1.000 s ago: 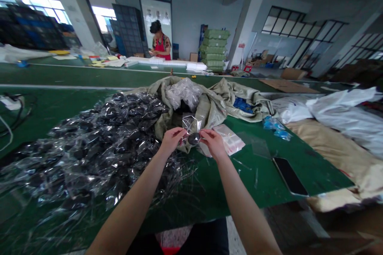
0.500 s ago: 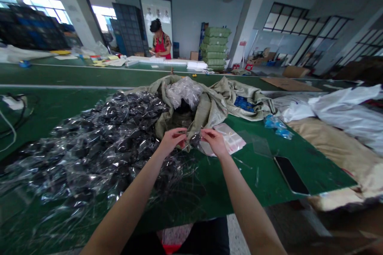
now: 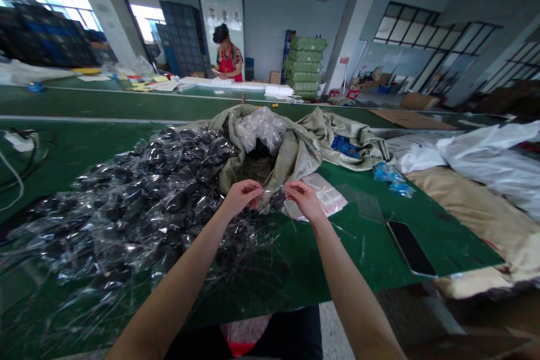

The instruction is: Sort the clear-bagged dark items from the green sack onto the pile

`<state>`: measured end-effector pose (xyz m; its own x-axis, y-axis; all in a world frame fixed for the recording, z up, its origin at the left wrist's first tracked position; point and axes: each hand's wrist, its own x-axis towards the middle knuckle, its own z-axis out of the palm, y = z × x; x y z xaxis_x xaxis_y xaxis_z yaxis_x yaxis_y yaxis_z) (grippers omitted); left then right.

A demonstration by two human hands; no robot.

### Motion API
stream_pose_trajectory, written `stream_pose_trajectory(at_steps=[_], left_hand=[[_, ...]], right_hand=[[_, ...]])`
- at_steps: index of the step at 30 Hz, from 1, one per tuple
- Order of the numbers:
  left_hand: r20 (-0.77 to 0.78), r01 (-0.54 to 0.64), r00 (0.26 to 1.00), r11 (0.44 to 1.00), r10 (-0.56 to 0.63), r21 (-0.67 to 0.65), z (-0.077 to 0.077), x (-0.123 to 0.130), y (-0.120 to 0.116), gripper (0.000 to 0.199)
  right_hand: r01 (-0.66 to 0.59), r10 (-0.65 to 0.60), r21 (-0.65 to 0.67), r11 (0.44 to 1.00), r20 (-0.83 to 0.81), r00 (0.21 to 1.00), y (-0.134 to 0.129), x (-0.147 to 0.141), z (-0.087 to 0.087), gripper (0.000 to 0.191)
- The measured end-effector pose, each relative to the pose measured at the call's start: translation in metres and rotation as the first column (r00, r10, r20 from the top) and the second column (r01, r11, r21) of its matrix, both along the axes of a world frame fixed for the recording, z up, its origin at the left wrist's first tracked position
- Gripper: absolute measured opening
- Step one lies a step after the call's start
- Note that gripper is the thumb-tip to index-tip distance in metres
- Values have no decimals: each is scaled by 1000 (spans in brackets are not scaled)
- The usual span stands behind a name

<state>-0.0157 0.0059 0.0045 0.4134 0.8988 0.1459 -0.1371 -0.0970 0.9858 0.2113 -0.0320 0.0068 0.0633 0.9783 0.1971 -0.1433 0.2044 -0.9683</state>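
Pinching a small clear plastic bag (image 3: 268, 193) between them, the person's left hand (image 3: 241, 198) and right hand (image 3: 304, 200) hold it up in front of the body. The fingers of both hands are closed on the thin film, one hand at each side. A dark round item (image 3: 277, 199) shows through the plastic beside the right hand, though the glare hides exactly how it sits. The bag hangs just over the edge of a crumpled woven sack (image 3: 295, 149), which lies on a green work table (image 3: 442, 242).

A big heap of dark items in clear wrap (image 3: 126, 202) spreads beside the left hand, and a stack of small clear bags (image 3: 324, 194) lies near the right. Farther right are a black phone (image 3: 410, 248) and some blue items in plastic (image 3: 392, 177). Across the room, a co-worker in a red apron (image 3: 228, 62) stands at another table, near a stack of green bales (image 3: 304, 67).
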Motion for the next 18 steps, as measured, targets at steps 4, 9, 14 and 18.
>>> stream_pose_trajectory(at_steps=[4, 9, 14, 18], left_hand=[[-27, -21, 999, 999, 22, 50, 0, -2, 3, 27], [7, -5, 1000, 997, 4, 75, -10, -2, 6, 26], [42, -5, 999, 997, 2, 83, -19, -1, 8, 25], [57, -4, 998, 996, -1, 87, -21, -1, 9, 25]], right_hand=[[10, -11, 10, 1000, 52, 999, 0, 5, -2, 27], [-12, 10, 29, 1000, 72, 997, 5, 9, -17, 25], [-63, 63, 44, 997, -9, 998, 9, 9, -25, 13], [-80, 83, 32, 996, -80, 993, 9, 5, -25, 10]])
